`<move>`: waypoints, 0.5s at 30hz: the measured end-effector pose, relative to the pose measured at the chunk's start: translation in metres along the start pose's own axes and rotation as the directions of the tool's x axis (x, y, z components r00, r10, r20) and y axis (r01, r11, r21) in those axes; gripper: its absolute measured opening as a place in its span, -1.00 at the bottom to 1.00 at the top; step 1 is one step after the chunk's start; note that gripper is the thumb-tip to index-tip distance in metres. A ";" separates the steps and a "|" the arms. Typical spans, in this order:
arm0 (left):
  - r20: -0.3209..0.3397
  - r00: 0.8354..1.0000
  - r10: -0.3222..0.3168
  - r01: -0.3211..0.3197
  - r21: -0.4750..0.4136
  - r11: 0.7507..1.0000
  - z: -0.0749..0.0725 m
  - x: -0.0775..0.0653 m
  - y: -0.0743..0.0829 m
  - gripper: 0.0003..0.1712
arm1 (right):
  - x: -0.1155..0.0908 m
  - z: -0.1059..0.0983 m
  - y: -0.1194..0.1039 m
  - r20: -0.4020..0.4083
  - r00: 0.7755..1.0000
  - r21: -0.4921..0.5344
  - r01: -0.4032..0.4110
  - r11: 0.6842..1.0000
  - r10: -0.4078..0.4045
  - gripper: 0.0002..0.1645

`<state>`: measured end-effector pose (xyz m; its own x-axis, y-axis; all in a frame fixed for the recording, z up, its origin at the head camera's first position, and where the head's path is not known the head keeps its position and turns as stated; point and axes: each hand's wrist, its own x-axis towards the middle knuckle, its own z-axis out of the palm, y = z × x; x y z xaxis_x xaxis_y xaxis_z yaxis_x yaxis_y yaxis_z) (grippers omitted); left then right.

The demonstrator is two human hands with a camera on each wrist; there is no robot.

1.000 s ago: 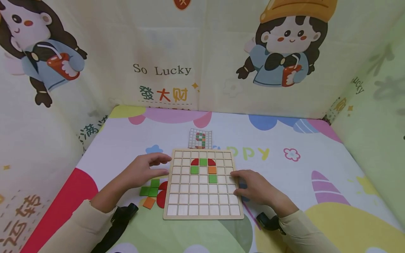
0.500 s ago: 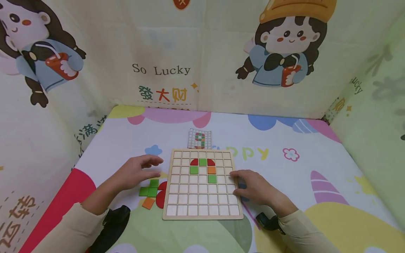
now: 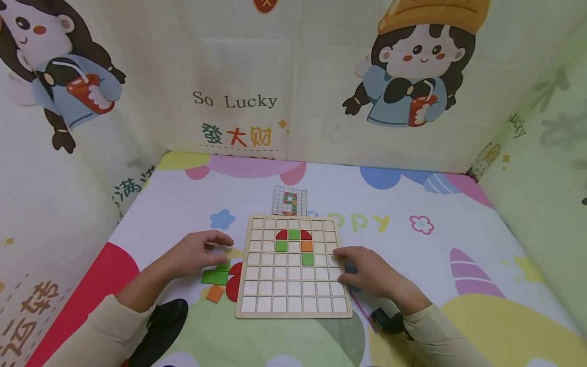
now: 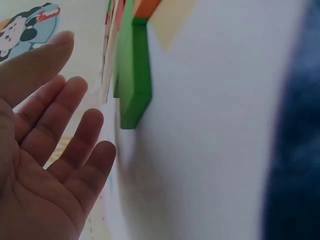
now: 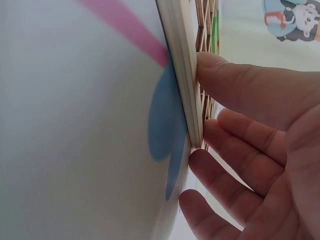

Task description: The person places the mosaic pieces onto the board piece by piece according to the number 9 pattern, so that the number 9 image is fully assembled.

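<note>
In the head view a wooden grid board [image 3: 293,285] lies flat on the table. Two red rounded tiles, several green squares and an orange square sit in its upper cells. My left hand [image 3: 197,250] hovers left of the board, fingers apart and holding nothing, with the thumb tip overlapping loose green square tiles [image 3: 215,277]. In the left wrist view its palm faces a thick green tile [image 4: 134,75]. My right hand [image 3: 367,267] rests at the board's right edge. In the right wrist view its thumb touches the board's frame [image 5: 182,75], with loosely bent fingers beside it.
An orange square tile [image 3: 214,293] and red rounded pieces [image 3: 233,288] lie between the green tiles and the board. Behind the board is a small pattern card [image 3: 289,201] with a coloured figure like a 9. A printed cloth wall [image 3: 316,137] rises at the back.
My left hand has drawn back leftward from the board's left edge and then lowered toward the green tiles. The right hand and the tiles on the board stay in place.
</note>
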<state>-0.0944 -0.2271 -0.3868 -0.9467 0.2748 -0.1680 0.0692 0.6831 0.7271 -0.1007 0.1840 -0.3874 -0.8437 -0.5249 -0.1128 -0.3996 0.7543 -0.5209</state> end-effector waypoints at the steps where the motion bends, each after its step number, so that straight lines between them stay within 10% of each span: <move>1: 0.004 1.000 -0.003 0.003 0.004 1.000 0.001 0.000 -0.001 -0.51 | 0.000 0.000 0.000 0.002 1.000 0.001 -0.002 1.000 0.002 -0.38; 15: 0.063 0.998 -0.019 0.015 0.054 0.998 0.005 0.002 -0.010 -0.54 | 0.000 -0.001 -0.001 -0.002 1.000 -0.009 0.018 1.000 -0.018 -0.38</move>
<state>-0.0956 -0.2300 -0.3972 -0.9261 0.3040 -0.2232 0.0714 0.7224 0.6877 -0.1004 0.1841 -0.3860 -0.8370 -0.5376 -0.1018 -0.4181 0.7484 -0.5148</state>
